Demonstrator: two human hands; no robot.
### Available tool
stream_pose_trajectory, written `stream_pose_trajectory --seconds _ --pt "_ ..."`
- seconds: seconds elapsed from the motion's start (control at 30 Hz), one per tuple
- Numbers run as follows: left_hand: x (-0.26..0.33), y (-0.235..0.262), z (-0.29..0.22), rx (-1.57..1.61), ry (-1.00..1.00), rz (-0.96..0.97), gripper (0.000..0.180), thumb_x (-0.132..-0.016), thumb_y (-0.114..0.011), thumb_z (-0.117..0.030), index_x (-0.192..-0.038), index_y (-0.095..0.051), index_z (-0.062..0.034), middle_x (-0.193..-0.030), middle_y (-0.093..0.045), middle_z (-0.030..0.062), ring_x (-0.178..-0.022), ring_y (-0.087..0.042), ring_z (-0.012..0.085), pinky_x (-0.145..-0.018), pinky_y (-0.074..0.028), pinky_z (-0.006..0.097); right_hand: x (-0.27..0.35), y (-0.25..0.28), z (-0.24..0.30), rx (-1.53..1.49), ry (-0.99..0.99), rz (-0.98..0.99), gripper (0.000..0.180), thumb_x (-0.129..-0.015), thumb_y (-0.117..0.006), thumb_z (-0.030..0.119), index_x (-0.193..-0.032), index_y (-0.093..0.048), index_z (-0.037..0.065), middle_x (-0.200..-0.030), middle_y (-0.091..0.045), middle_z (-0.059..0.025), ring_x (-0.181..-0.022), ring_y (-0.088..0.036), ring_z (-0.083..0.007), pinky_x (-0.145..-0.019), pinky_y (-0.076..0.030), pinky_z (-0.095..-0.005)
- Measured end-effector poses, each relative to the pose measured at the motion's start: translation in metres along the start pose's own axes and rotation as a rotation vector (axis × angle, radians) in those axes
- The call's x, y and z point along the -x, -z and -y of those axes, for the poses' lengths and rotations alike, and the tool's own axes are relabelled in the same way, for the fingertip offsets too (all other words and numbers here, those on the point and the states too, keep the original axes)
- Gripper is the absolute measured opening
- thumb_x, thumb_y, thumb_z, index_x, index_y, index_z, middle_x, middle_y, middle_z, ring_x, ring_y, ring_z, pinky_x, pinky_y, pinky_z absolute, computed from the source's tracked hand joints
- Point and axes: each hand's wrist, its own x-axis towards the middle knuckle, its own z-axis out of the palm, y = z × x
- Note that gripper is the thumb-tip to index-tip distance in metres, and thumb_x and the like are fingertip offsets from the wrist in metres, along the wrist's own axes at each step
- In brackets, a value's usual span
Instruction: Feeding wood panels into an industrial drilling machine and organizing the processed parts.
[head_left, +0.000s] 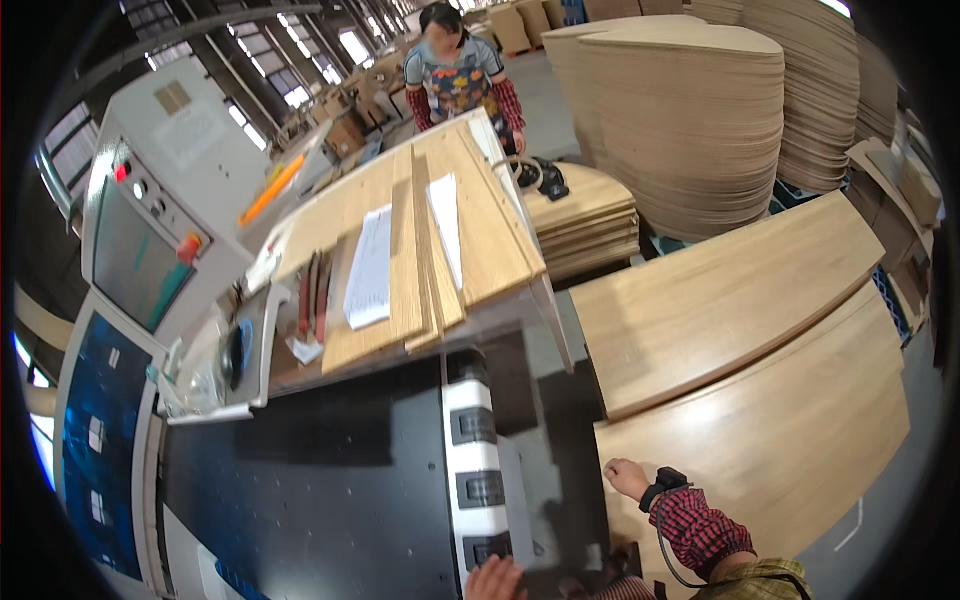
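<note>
My right hand point(627, 479), with a black device strapped to its wrist, is at the left edge of a curved, wood-grain panel point(770, 455). Its fingers are bent together at that edge; their undersides are hidden. A second wood-grain panel point(720, 290) of similar shape lies just beyond, partly side by side with the first. At the bottom of the view my left hand point(495, 578) is partly cut off. Its fingers lie extended near the white side rail point(474, 425) of a machine bed, by the black inserts, and nothing shows in them.
A black machine bed point(320, 470) fills the lower left beside a control cabinet point(150, 210). Wooden strips point(405, 260) and papers point(370, 270) lie on a table ahead. A co-worker point(460, 75) stands behind it. Tall stacks of curved boards point(680, 110) rise at the back right.
</note>
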Motion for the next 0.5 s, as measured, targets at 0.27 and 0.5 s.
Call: stream_pose_trajectory --seconds 0.27,0.5 --pt "-0.003 -0.015 -0.006 -0.133 0.022 0.007 0.034 -0.085 -0.056 -0.017 -0.115 -0.055 -0.0015 -0.124 -0.052 0.0152 -0.126 -0.038 0.0354 -0.103 -0.028 0.054 -0.111 0.036 0.016 0.494 0.142 -0.426 0.052 -0.062 -0.076 0.023 -0.107 -0.054 0.006 -0.119 -0.046 -0.0147 -0.117 -0.040 -0.0336 -0.093 -0.035 -0.0466" --pt "-0.006 -0.016 -0.004 -0.127 0.018 -0.006 0.035 -0.080 -0.058 -0.015 -0.113 -0.055 -0.0013 -0.124 -0.051 0.0162 -0.127 -0.037 0.0360 -0.104 -0.026 0.056 -0.146 0.043 0.004 0.526 -0.088 -0.239 0.079 -0.070 -0.072 0.035 -0.135 -0.037 0.006 -0.143 -0.027 -0.0199 -0.135 -0.020 -0.0388 -0.106 -0.020 -0.0533"
